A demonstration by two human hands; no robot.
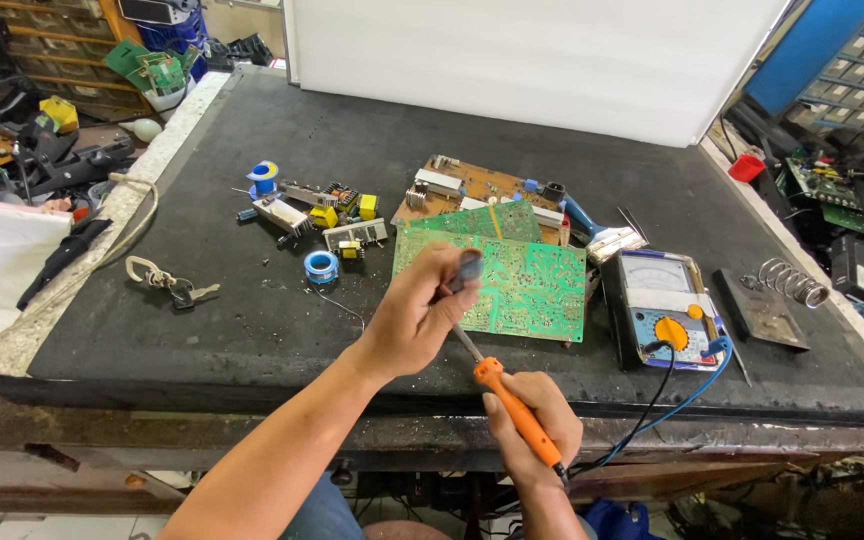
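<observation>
My right hand (537, 425) grips an orange-handled soldering iron (517, 412), its metal tip pointing up and left toward my left hand. My left hand (420, 315) is closed around a small dark grey component (468, 268), held just above the near left edge of a green circuit board (522, 290). The iron's tip (467, 343) sits close under the fingers of my left hand. Behind the green board lies a brown circuit board (472, 185) with a smaller green board (492, 222) resting on it.
An analog multimeter (664, 308) with an orange dial sits right of the board, black and blue leads trailing off the bench edge. Loose parts, solder spools (320, 265) and a blue-handled brush (592, 228) lie around. A spring iron stand (774, 300) is far right, keys (177, 287) left.
</observation>
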